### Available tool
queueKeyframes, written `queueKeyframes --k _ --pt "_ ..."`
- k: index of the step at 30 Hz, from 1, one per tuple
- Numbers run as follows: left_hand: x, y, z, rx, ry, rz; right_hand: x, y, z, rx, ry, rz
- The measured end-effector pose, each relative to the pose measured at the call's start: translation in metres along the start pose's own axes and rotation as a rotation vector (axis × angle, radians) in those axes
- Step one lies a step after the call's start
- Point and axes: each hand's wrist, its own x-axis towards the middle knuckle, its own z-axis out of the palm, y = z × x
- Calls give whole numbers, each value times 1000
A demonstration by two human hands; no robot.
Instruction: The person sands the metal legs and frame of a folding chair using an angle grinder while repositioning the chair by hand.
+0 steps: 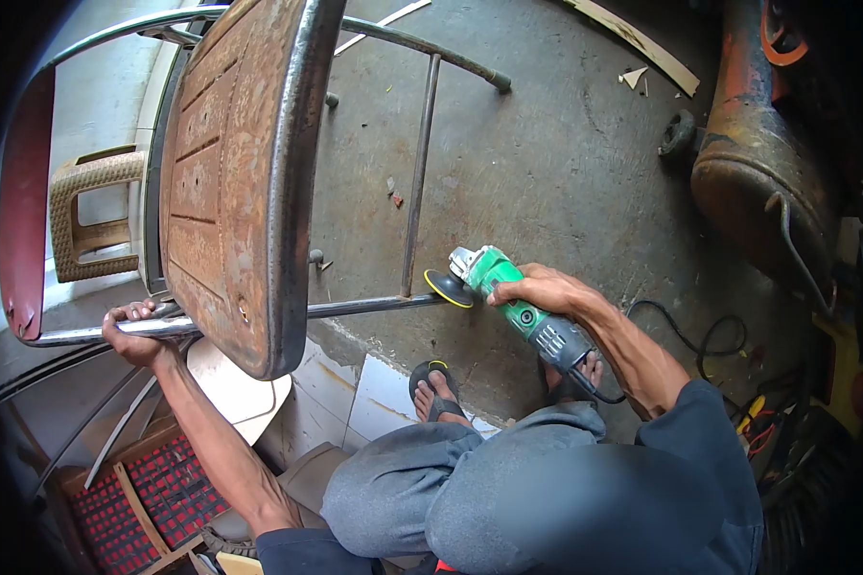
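Nearest are the person's knees in grey-blue cloth trousers (pixel 393 479), with bare toes in dark open sandals (pixel 448 410) just past them. The right hand (pixel 537 290) has its fingers wrapped around the body of a green and grey angle grinder (pixel 518 302), which carries a round black disc with a yellow rim (pixel 448 287). The left hand (pixel 142 333) has its fingers closed round a shiny metal tube of the rusty brown metal chair (pixel 225 182), which is tipped over in front of the knees. The disc stands at the end of that tube; whether it touches or spins, I cannot tell.

If it runs, a slanted contact on the narrow, rounded tube could make it catch and kick, and a one-handed hold would resist that poorly. A slack left hand could let the chair roll. A downward slip could bring the disc to the uncovered toes. Farther out, the loose black cable (pixel 662 305) on the grey concrete floor (pixel 527 192) could snag and tug the grinder.
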Motion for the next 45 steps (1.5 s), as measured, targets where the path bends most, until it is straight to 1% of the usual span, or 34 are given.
queueKeyframes --k 1,4,5,7,8,10,12,13,14,15,16,17,19,21,23,25,27,29,31,33,34,35,37,38,39,42,45 --pt "1 1 -2 4 38 -10 -2 1 4 20 4 -5" --pt "1 8 3 16 59 -39 -22 1 12 56 11 -32" --pt "-2 11 11 8 77 -53 -28 9 21 96 93 -74" --pt "-11 15 23 21 104 -46 -36 12 24 182 173 -79" --pt "-15 17 28 12 133 -38 -40 12 23 182 180 -82" --pt "-26 24 47 -12 154 -26 -50 11 18 187 277 -168" --pt "-42 34 70 18 246 -19 -58 20 16 183 322 -197" --pt "-42 34 75 11 239 -21 -63 24 16 175 357 -223" --pt "-43 35 79 72 252 25 -66 29 18 173 365 -224" --pt "-43 35 83 123 267 74 -67 34 19 164 439 -229" --pt "-44 36 86 112 264 74 -69 39 22 159 510 -229" --pt "-45 37 89 123 281 77 -71 41 26 160 522 -228" --pt "-50 38 96 152 308 75 -74 42 39 198 571 -295" --pt "-50 37 100 150 335 66 -76 43 51 238 559 -306" --pt "-45 34 96 99 346 113 -71 46 55 200 596 -275" --pt "-43 31 92 121 342 156 -66 51 55 230 608 -278" --pt "-45 32 96 107 359 144 -65 51 54 264 636 -266" --pt "-52 36 106 115 359 137 -77 45 61 250 665 -318" --pt "-62 40 119 143 379 152 -78 45 63 251 670 -320" --pt "-67 43 123 109 354 189 -70 56 64 335 712 -273" --pt "-69 43 123 119 361 172 -68 56 62 305 737 -245" --pt "-67 42 122 108 373 181 -66 55 59 296 738 -262" --pt "-66 39 117 85 343 149 -72 48 59 174 705 -351" --pt "-69 40 118 88 326 157 -86 27 56 133 627 -312" --pt "-73 42 120 97 328 129 -94 11 55 125 623 -317" --pt "-70 35 109 116 341 116 -98 -32 44 -144 532 -452" --pt "-75 34 106 93 325 128 -93 -80 8 -263 337 -429"
